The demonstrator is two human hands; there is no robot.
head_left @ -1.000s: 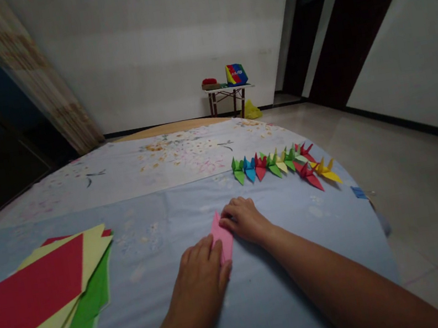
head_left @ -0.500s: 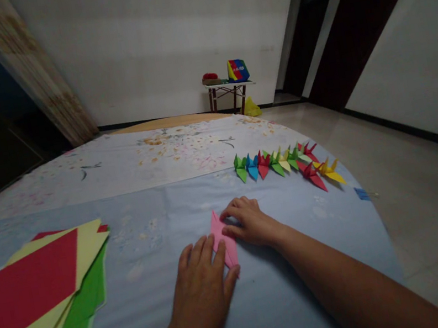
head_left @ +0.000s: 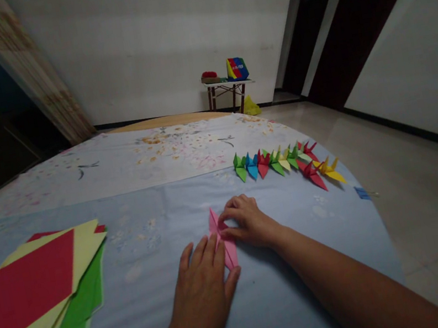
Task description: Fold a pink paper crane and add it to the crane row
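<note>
A pink folded paper [head_left: 230, 253], narrow and pointed at its far end, lies on the cloth-covered table in front of me. My left hand [head_left: 203, 276] rests flat with its fingers stretched out; the fingertips press the paper's left side and the thumb touches near its close end. From the right, my right hand [head_left: 247, 221] pinches the paper's right edge about halfway up between thumb and fingers. Part of the paper is hidden under the fingers. Beyond my right hand stand several folded paper cranes in a row, among them a red crane [head_left: 263, 164] and a yellow crane [head_left: 330, 170].
A stack of coloured paper sheets [head_left: 24, 280], red on top, lies at the left. A small blue item [head_left: 361, 193] sits at the table's right edge. A light blue tablecloth [head_left: 151, 309] covers the near part. Against the wall stands a small table [head_left: 226, 84].
My right fingers have closed on the paper's right edge and shifted slightly left. My left hand stays almost where it was. The view has shifted a little.
</note>
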